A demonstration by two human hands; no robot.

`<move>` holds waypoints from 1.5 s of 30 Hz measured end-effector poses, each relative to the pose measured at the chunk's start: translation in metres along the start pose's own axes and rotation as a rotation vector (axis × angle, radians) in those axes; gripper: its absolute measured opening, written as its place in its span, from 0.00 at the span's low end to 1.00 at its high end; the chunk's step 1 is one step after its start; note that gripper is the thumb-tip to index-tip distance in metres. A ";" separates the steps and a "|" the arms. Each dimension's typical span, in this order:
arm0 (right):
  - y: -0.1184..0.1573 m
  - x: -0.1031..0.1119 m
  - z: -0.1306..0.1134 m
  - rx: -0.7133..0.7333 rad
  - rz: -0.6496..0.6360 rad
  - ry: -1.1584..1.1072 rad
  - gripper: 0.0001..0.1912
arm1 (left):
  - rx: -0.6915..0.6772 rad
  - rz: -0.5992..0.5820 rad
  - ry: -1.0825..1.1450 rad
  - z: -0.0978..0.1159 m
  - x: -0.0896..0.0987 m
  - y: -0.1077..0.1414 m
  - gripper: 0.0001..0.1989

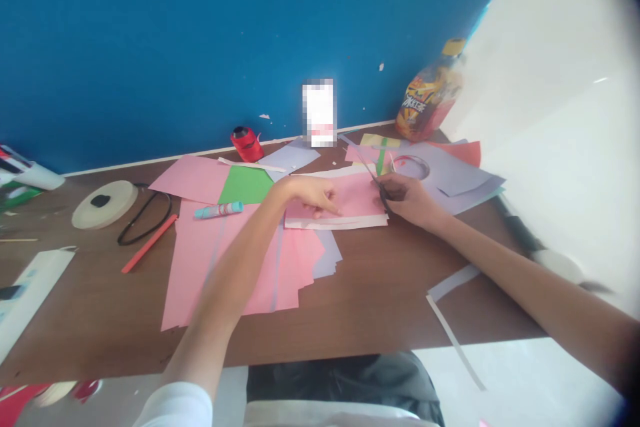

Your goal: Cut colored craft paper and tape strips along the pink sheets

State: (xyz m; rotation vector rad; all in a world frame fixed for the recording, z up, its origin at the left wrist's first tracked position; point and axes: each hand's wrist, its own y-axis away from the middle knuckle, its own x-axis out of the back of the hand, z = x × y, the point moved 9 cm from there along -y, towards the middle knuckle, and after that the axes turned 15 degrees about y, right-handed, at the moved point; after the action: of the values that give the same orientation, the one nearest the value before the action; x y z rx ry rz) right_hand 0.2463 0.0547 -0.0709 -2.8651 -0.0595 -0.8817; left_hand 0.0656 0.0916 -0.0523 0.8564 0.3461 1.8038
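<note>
My left hand (316, 196) rests on a pink sheet of paper (357, 188) with white strips along its edges. Its index finger is stretched out and touches the sheet; the other fingers look partly curled, with nothing in them. At the sheet's right edge, my right hand (407, 199) grips a pair of scissors (381, 188) whose blades point up and to the left. Whether the blades touch the paper, I cannot tell. A roll of clear tape (423, 167) lies just behind the right hand.
Left of my forearm lie pink sheets (193, 267), a green sheet (245, 185), a glue stick (219, 210) and a red strip (150, 243). Lilac sheets (465, 177) and a drink bottle (430, 100) stand or lie at right. A paper strip (455, 340) hangs off the front edge.
</note>
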 end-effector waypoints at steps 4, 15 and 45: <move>0.002 0.000 -0.006 0.046 -0.048 -0.018 0.19 | -0.359 0.418 0.110 0.028 0.039 0.009 0.16; 0.006 0.001 -0.012 0.070 -0.145 -0.049 0.23 | -0.340 0.372 0.362 0.001 0.043 -0.004 0.36; -0.001 0.025 0.003 -0.123 -0.034 -0.149 0.15 | -0.388 0.381 0.645 -0.056 0.074 0.002 0.29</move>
State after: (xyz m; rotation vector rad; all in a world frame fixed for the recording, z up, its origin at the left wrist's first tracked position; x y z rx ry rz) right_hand 0.2683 0.0559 -0.0594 -3.0487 -0.0719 -0.6993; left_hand 0.0116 0.1665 -0.0613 0.0457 0.2292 2.3824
